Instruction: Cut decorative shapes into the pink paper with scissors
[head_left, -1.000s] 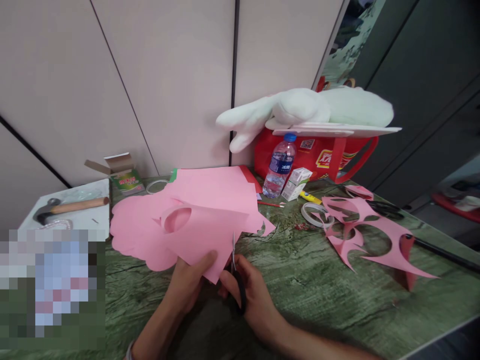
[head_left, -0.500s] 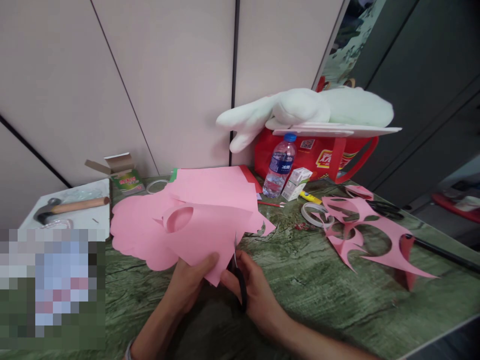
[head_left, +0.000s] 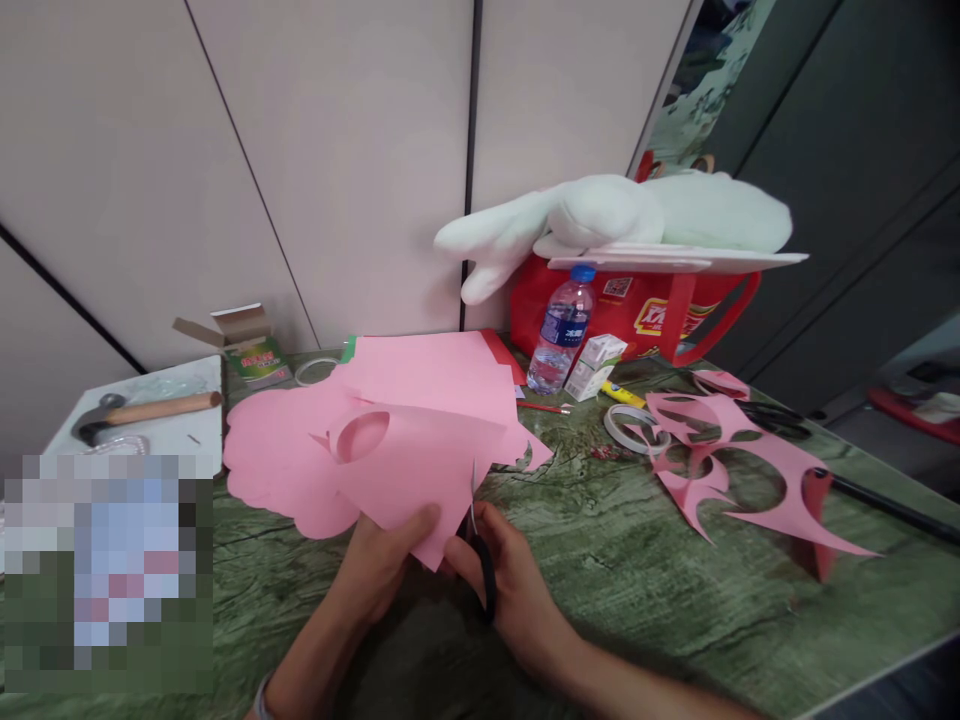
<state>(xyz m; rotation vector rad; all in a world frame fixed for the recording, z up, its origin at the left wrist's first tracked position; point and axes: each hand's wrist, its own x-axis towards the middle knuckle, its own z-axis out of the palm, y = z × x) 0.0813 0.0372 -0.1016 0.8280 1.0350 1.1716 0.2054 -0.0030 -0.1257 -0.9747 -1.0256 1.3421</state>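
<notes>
My left hand (head_left: 386, 560) pinches the near edge of a pink paper sheet (head_left: 427, 470), thumb on top and the other fingers hidden beneath. The sheet has a hole cut at its left side and is held above the table. Black-handled scissors (head_left: 484, 575) are in my right hand (head_left: 517, 570), with their blades at the sheet's right edge, pointing away from me. Behind and left lies a pink paper shape with a scalloped edge (head_left: 281, 460). More pink paper (head_left: 435, 360) lies farther back, partly covered by the held sheet.
Cut pink scraps (head_left: 795, 460) and a tape roll (head_left: 622, 430) lie on the right of the green table (head_left: 600, 560). A water bottle (head_left: 561, 335), a small white carton (head_left: 595, 368) and a red bag (head_left: 637, 310) stand behind. A hammer (head_left: 150, 410) rests on a white board at left.
The view has shifted very slightly. Both hands, the sheet and the scissors keep nearly the same positions.
</notes>
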